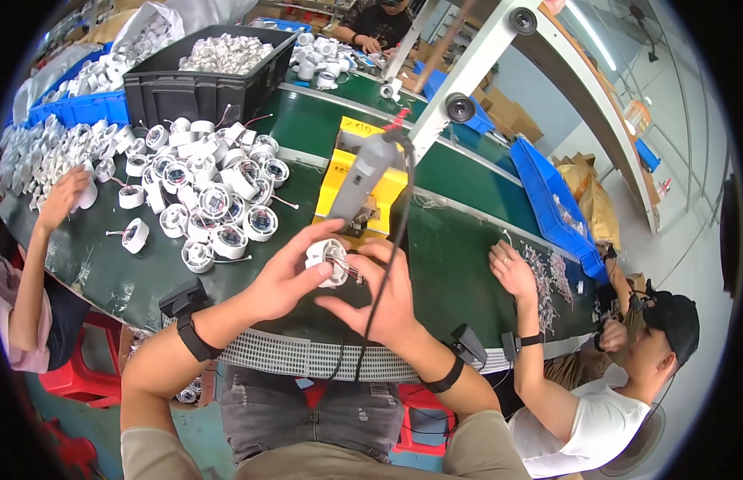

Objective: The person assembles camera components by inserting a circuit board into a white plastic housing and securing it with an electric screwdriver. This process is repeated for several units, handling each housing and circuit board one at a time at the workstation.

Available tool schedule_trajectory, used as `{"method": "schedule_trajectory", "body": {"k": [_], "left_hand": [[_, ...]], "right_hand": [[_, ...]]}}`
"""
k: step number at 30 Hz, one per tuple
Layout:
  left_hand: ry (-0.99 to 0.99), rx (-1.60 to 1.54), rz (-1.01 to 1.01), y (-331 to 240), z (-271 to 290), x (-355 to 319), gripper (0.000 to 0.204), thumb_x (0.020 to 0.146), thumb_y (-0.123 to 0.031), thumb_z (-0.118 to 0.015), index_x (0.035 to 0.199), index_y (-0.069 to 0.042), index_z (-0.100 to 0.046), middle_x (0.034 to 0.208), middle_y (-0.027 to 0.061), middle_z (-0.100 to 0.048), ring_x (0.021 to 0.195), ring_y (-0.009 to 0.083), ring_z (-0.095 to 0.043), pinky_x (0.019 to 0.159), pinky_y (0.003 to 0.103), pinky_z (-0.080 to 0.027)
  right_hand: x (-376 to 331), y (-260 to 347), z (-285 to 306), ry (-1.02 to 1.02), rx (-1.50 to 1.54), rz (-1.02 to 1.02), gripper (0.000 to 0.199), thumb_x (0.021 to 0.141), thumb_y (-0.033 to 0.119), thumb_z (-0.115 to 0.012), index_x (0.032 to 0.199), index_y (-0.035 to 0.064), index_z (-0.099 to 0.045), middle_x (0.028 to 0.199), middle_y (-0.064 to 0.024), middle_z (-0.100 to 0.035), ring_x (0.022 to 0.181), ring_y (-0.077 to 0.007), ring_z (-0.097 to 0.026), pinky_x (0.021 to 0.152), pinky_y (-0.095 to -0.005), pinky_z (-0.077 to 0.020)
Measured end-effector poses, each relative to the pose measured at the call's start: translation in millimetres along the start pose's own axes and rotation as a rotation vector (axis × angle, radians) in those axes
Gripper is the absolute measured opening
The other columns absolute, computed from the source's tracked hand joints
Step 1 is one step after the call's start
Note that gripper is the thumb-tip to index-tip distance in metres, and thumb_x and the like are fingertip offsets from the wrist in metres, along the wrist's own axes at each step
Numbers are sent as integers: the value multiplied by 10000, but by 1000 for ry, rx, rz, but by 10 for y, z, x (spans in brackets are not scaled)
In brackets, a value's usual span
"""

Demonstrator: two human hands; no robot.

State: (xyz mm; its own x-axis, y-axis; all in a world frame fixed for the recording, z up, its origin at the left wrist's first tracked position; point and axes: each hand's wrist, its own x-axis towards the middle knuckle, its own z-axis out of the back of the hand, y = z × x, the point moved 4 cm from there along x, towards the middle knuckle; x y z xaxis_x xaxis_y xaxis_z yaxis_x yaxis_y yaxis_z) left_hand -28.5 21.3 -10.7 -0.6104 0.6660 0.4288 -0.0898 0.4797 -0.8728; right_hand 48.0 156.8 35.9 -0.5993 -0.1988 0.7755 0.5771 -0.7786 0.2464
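Note:
My left hand [287, 276] grips a small white round plastic housing [315, 254] between thumb and fingers, its open side turned to the right. Thin wires [346, 268] stick out of that opening. At its right side is my right hand [387, 292], fingers bent and spread, thumb apart; fingertips are beside the wires, and whether they touch is hard to see. Just beyond both hands stands a yellow fixture [331, 180] with a grey corded device [363, 176] on it. A dark cable [399, 232] from the device hangs down in front of my right hand.
A heap of white round housings with wires [215, 200] lies left on the green table [295, 196]. Behind are a black crate [159, 92] and a blue bin [83, 108]. Co-workers' hands reach in at left [63, 196] and right [511, 268]; a blue tray [539, 196] stands far right.

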Motion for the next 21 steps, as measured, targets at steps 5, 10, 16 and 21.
{"method": "schedule_trajectory", "body": {"k": [5,10,16,21], "left_hand": [[-10,-153,57,-36,43,8,527,961,-245,-544,1401,-35,-346,1308,105,-493,1147,170,-527,959,324,-444],[52,-140,75,-23,25,34,540,957,-234,-552,1407,-29,-338,1343,104,-478,1177,180,-507,999,353,-412],[125,-189,120,-41,-113,-1,549,983,-147,-502,1472,-41,-277,1372,75,-461,1226,156,-471,1044,327,-366],[178,-149,95,10,-120,28,643,987,-177,-483,1518,-38,-147,1548,133,-240,1391,237,-312,1131,381,-264]], "right_hand": [[-121,-186,72,9,72,62,408,663,67,-836,1012,6,-634,959,-140,-658,819,-271,-664,699,-319,-539],[-142,-263,19,120,864,-587,250,797,-19,-730,1032,-21,-644,766,-98,-681,672,-176,-678,573,-289,-550],[-120,-230,-92,122,934,-666,205,879,-52,-625,1083,-39,-640,874,-103,-671,730,-167,-674,659,-286,-582],[-206,-232,-88,70,731,-597,177,842,-34,-687,1015,-28,-655,938,-94,-651,734,-153,-651,628,-254,-537]]}}
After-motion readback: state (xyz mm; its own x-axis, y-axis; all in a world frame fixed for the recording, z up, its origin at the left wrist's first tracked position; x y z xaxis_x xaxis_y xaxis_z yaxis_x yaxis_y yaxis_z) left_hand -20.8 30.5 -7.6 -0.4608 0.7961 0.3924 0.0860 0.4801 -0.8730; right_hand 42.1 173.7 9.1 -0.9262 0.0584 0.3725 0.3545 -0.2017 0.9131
